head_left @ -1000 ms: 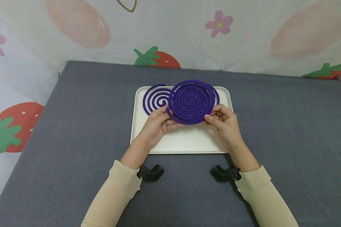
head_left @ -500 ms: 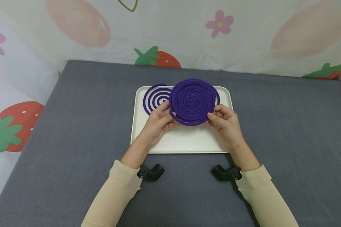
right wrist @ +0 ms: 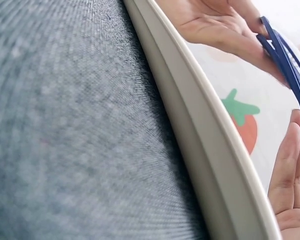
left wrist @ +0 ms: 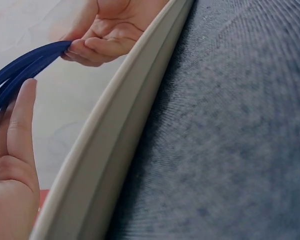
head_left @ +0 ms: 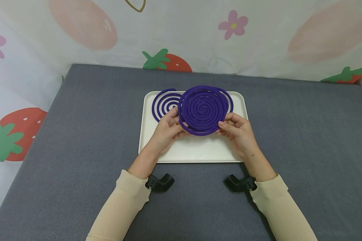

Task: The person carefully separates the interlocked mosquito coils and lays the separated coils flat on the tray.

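Observation:
Both hands hold up a dense, flat purple mosquito coil (head_left: 202, 109) over a white tray (head_left: 199, 150). My left hand (head_left: 168, 130) pinches its lower left rim, thumb on the near face and fingers behind. At the lower right rim, the thumb and fingers of my right hand (head_left: 238, 132) grip it. Seen edge-on in the left wrist view, the held coil (left wrist: 32, 59) shows layered strands slightly apart. Behind it lie a looser purple spiral (head_left: 153, 108) at the tray's left and another purple spiral (head_left: 231, 100) at its right, mostly hidden.
The tray rests on a grey cloth-covered table (head_left: 93, 134). A pale curtain (head_left: 199, 36) with strawberries and flowers hangs behind the table's far edge. Black wrist devices (head_left: 160, 183) sit at both cuffs.
The held coil moved slightly right, then back left and a little down, its tilt shifting. More of the right spiral behind it shows now than half a second ago. Both hands keep their grip.

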`<state>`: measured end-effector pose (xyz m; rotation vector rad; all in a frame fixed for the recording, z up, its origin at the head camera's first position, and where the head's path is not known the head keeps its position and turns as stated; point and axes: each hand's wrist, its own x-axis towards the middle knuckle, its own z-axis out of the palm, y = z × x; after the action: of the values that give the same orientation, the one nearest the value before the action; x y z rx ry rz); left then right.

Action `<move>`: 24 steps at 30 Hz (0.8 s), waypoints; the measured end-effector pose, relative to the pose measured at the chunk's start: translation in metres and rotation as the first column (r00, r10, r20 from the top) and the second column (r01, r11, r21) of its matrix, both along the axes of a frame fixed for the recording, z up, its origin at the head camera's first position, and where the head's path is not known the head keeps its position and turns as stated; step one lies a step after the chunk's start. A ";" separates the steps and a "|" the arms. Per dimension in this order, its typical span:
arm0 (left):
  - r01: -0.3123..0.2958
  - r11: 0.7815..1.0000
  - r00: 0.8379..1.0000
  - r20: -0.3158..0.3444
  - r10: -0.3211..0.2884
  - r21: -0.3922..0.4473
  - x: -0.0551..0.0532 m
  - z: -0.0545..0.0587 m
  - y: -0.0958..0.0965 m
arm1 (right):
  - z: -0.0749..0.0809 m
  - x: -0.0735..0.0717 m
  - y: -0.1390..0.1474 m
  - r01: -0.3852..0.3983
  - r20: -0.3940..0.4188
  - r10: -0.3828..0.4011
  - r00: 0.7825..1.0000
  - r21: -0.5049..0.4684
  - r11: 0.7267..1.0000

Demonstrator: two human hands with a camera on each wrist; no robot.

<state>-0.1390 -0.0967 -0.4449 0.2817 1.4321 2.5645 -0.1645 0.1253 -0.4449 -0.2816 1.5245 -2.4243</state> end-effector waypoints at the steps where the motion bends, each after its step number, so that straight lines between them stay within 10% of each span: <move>1: 0.000 1.000 1.000 0.000 0.000 -0.007 0.000 0.000 0.000 | 0.000 0.000 0.000 -0.005 -0.001 0.005 1.000 -0.002 1.000; 15: -0.049 0.990 0.998 -0.031 0.045 -0.134 -0.001 -0.002 0.003 | -0.001 0.001 -0.001 -0.022 -0.009 0.022 1.000 0.045 0.999; 24: -0.114 0.975 0.994 -0.025 0.111 -0.189 -0.003 -0.004 0.003 | -0.002 0.002 -0.007 0.120 -0.025 -0.118 0.993 0.107 0.987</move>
<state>-0.1419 -0.0932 -0.4485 0.1948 1.7312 2.4896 -0.1626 0.1183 -0.4466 -0.1973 1.7207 -2.4228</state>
